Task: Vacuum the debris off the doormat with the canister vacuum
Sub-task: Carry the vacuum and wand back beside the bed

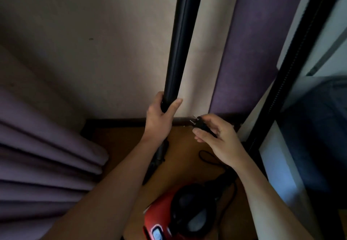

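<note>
A long black vacuum wand (180,38) stands nearly upright in the middle of the view. My left hand (159,115) is wrapped around its lower part. My right hand (216,136) pinches the black power plug (199,122), whose two metal prongs point up and left toward the wall's baseboard. The plug's black cord (206,158) loops down over the brown floor. The red canister vacuum (165,219) with its black hose fitting sits at the bottom of the view between my forearms. No doormat is in view.
Purple curtain folds (43,145) hang at the left. A beige wall (93,42) and a purple panel (249,51) stand behind the wand. At the right a black frame (287,74) borders a reflective surface. Bare brown floor (184,155) lies in the corner.
</note>
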A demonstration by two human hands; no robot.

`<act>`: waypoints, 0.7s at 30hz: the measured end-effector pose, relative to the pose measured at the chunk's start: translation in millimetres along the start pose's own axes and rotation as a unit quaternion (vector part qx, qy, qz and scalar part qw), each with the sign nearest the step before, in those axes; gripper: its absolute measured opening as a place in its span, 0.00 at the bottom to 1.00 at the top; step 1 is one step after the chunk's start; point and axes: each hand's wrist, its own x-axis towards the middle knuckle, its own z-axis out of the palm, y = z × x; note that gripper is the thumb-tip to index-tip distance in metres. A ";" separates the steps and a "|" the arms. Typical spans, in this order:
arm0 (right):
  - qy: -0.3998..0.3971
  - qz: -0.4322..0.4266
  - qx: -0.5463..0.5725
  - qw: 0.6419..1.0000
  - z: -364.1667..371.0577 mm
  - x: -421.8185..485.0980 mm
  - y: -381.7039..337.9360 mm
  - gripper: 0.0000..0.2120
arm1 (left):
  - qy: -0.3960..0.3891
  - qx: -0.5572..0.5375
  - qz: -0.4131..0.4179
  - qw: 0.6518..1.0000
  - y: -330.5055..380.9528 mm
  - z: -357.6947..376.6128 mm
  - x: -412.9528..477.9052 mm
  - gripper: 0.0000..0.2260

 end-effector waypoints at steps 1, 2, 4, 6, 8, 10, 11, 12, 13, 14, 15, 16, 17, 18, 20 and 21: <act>-0.003 0.011 0.016 1.000 1.9 -3.9 -0.5 0.12 | 0.003 0.001 -0.014 1.000 2.4 -4.2 -6.1 0.12; -0.001 0.017 0.024 1.000 3.9 -8.8 -1.4 0.13 | 0.009 -0.002 -0.027 1.000 4.3 -8.1 -13.0 0.11; 0.006 0.015 0.023 1.000 9.0 -19.2 -3.8 0.14 | 0.026 -0.010 -0.045 0.999 8.1 -16.2 -27.3 0.05; -0.009 0.025 0.016 1.000 14.1 -27.1 -5.2 0.12 | 0.035 -0.011 -0.056 0.998 9.1 -23.5 -40.8 0.06; -0.050 0.039 -0.019 0.998 15.1 -31.9 -5.1 0.07 | 0.039 -0.010 -0.046 0.998 3.1 -30.7 -50.5 0.06; -0.120 0.060 -0.094 0.986 13.4 -33.2 -1.7 0.06 | 0.042 -0.016 -0.018 0.999 -7.8 -35.5 -57.1 0.07; -0.154 0.066 -0.134 0.977 14.3 -35.7 2.9 0.07 | 0.043 -0.022 -0.002 0.999 -14.8 -36.6 -61.4 0.08; -0.180 0.066 -0.168 0.967 15.7 -41.9 8.4 0.09 | 0.045 -0.027 0.014 0.999 -21.2 -36.4 -67.4 0.11; -0.200 0.062 -0.188 0.960 14.7 -44.4 13.1 0.10 | 0.050 -0.028 0.024 0.998 -22.6 -36.1 -67.9 0.13; -0.216 0.059 -0.205 0.953 16.0 -49.0 17.3 0.10 | 0.056 -0.031 0.031 0.997 -23.1 -35.5 -69.5 0.14; -0.231 0.054 -0.223 0.945 19.9 -56.4 22.5 0.11 | 0.057 -0.037 0.040 0.997 -24.6 -35.5 -74.0 0.12; -0.247 0.045 -0.242 0.937 23.9 -62.3 26.4 0.10 | 0.050 -0.044 0.048 0.997 -25.2 -35.8 -77.4 0.10; -0.264 0.035 -0.265 0.927 27.8 -67.2 30.1 0.07 | 0.037 -0.049 0.053 0.997 -25.4 -35.8 -80.1 0.09; -0.281 0.029 -0.286 0.916 31.8 -71.3 33.3 0.05 | 0.024 -0.055 0.056 0.997 -25.9 -36.1 -82.9 0.11; -0.297 0.021 -0.322 0.899 39.7 -80.3 39.4 0.08 | 0.008 -0.061 0.050 0.997 -26.8 -37.8 -90.3 0.15; -0.303 0.021 -0.336 0.892 42.4 -85.8 43.1 0.10 | 0.006 -0.064 0.048 0.997 -26.6 -38.5 -93.6 0.15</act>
